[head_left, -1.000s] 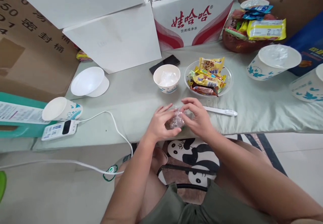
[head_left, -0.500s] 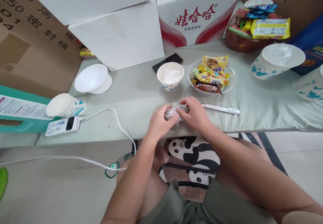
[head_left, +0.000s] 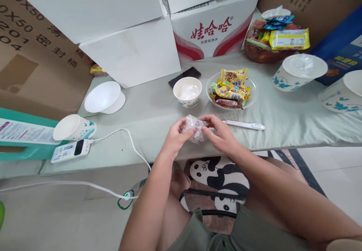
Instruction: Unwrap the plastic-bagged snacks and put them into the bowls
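Between my hands is a crumpled piece of clear plastic wrap (head_left: pixel 194 129), close above the cloth-covered table near its front edge. My left hand (head_left: pixel 177 135) grips its left side, thumb in front and fingers behind. On the other side my right hand (head_left: pixel 219 132) pinches the wrap with thumb and fingers. Whether anything lies inside the plastic I cannot make out. Just right of my right hand lies a white-handled knife (head_left: pixel 244 124), its left end hidden by the hand. Behind the wrap stands a paper bowl (head_left: pixel 187 101) with clear plastic inside.
A clear dish (head_left: pixel 255 92) of wrapped snacks sits behind the knife. Paper buckets (head_left: pixel 288 79) stand at right, near a snack-filled basket (head_left: pixel 258 55). A phone (head_left: pixel 192 72) lies by the boxes. At left are a white bowl (head_left: pixel 103 96), a paper cup (head_left: pixel 75 127) and a corded power strip (head_left: pixel 70 151).
The plastic wrap shows larger and fuller between my hands, and my left hand has opened out around it. The camera view has shifted slightly; the table things stay in place.
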Available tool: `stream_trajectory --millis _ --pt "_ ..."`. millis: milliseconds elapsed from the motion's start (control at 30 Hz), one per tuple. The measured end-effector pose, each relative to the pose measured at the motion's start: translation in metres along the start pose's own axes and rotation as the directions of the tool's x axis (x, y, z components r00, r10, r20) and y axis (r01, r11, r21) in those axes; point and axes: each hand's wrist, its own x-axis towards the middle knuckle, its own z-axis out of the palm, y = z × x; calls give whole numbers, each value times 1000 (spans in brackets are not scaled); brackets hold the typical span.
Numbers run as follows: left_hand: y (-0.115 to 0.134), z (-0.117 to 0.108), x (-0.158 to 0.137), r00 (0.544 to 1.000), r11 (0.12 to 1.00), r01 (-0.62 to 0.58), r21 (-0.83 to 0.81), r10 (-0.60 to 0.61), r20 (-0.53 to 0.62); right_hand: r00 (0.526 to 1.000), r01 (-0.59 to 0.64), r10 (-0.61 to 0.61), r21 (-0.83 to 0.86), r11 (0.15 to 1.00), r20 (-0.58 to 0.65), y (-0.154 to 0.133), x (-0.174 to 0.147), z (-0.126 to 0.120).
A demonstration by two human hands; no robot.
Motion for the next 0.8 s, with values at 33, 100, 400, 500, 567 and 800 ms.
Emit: stream_trajectory --millis 33,100,400,500,567,800 --pt "1 -1 2 998 999 -14 -37 12 -55 999 33 -33 -44 998 2 -4 -2 -6" --pt "2 -2 6 986 995 -25 -98 9 -164 997 77 -73 -156 985 29 -9 -9 -21" --pt "-3 8 12 949 996 -66 -56 46 -311 988 -64 -49 -668 742 -149 28 -37 -90" --pt "-4 15 14 956 995 -87 -54 68 -285 999 -20 -13 -750 661 -38 44 -38 -101" --pt "-4 19 14 963 993 -87 -79 63 -262 998 -5 45 -767 641 32 48 -36 -105" --pt "-5 29 15 977 997 -55 -60 41 -208 966 -204 231 -208 957 114 13 -34 -79"
